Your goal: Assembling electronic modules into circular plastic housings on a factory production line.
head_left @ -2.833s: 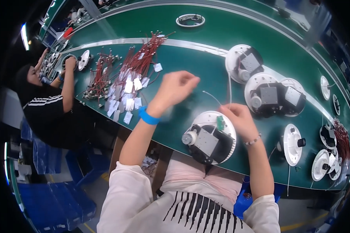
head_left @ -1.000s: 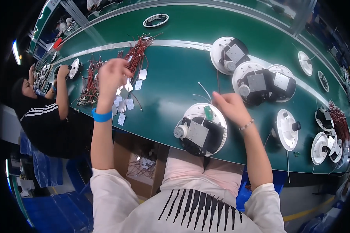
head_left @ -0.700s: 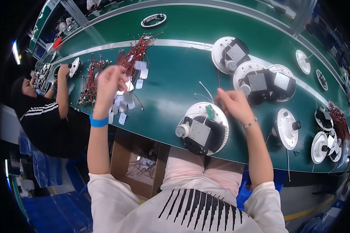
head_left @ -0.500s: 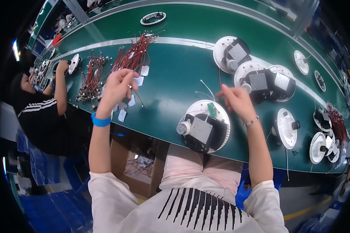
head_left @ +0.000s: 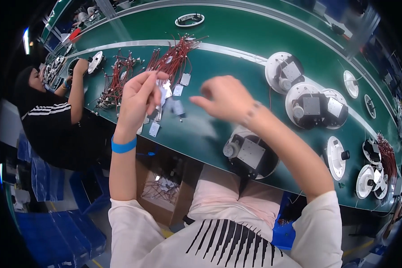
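Observation:
My left hand [head_left: 140, 100] hovers at the near edge of the wire bundles, its thumb and fingers pinched together; what they grip, if anything, I cannot make out. A blurred grey piece [head_left: 177, 108] shows just right of those fingers, and I cannot tell whether it is held. My right hand [head_left: 228, 98] is above the table to the right of it, thumb apart from the bent fingers, with nothing visible between them. Below my right forearm lies a round white-and-black lamp assembly [head_left: 253, 154] with a silver plate and a pale round motor-like part, partly covered by the arm.
Red wire bundles [head_left: 176, 58] with small white plates lie beyond my left hand. Several similar assemblies [head_left: 304, 105] rest at the right, near a white round housing [head_left: 336, 157]. A white ring [head_left: 190, 20] lies far back. At the left, a co-worker [head_left: 49, 111] handles another housing.
My right hand has swung left, away from beside the near assembly toward my left hand. The left hand stays pinched near the wires. The whole view has shifted slightly.

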The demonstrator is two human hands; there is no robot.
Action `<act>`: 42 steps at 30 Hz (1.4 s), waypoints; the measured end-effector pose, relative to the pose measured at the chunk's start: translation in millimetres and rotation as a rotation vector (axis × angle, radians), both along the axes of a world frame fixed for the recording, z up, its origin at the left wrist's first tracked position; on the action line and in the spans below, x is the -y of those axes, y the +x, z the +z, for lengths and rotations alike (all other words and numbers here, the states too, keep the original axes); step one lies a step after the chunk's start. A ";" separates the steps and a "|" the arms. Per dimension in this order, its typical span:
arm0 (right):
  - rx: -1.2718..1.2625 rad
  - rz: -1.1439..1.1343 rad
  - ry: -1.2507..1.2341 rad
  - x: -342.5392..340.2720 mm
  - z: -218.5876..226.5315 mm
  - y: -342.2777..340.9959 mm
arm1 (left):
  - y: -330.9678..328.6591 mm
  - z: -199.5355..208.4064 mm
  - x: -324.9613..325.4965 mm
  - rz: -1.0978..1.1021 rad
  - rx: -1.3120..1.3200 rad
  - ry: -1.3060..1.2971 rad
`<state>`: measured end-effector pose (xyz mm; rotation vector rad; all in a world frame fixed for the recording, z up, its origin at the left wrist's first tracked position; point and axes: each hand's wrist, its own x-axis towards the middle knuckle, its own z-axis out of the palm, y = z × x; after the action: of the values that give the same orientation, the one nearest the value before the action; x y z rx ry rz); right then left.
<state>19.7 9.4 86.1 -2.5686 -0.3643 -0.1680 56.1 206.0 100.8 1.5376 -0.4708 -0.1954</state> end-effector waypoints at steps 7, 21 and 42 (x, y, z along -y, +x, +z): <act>-0.297 -0.107 0.778 -51.6 -50.3 78.4 | -2.1 32.8 21.4 -0.188 0.029 -0.120; -0.466 0.500 1.665 -16.0 31.9 29.5 | -32.8 54.5 -3.4 -0.208 0.196 -0.347; -0.771 0.547 0.685 24.5 29.6 -21.8 | 5.5 26.2 9.6 0.040 0.060 -0.047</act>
<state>-2.2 -15.1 115.7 -1.6150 -0.5593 0.7434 61.5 196.4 127.0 1.5088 -0.4883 -0.1069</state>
